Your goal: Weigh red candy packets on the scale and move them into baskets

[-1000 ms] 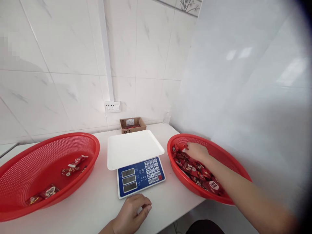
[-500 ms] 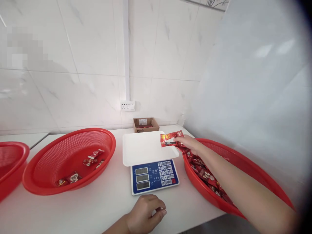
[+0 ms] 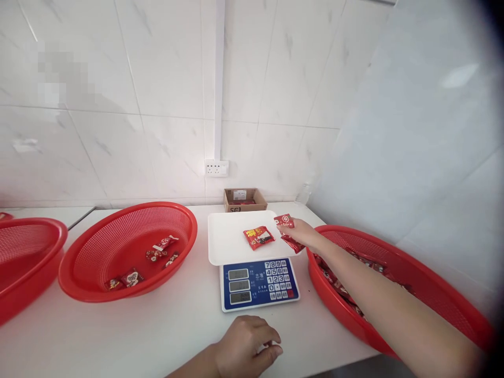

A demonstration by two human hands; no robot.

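A red packet [image 3: 259,238] lies on the white tray [image 3: 224,239] of the blue-and-white scale [image 3: 260,283]. At the tray's right edge, my right hand [image 3: 301,233] is closed on more red packets [image 3: 284,221]. My right forearm crosses the right red basket [image 3: 334,310], which holds many red packets [image 3: 342,291]. Near the table's front, below the scale, my left hand [image 3: 250,346] hovers or rests with curled fingers, thumb and forefinger slightly apart, nothing between them.
A red basket [image 3: 79,291] with several small packets [image 3: 165,242] stands left of the scale, another red basket [image 3: 35,273] at the far left. Behind the scale are a cardboard box [image 3: 246,207] and a clear container [image 3: 304,193] near the wall.
One red packet now lies on the scale tray, let go by my right hand, which still holds others. The view has shifted slightly to the left.
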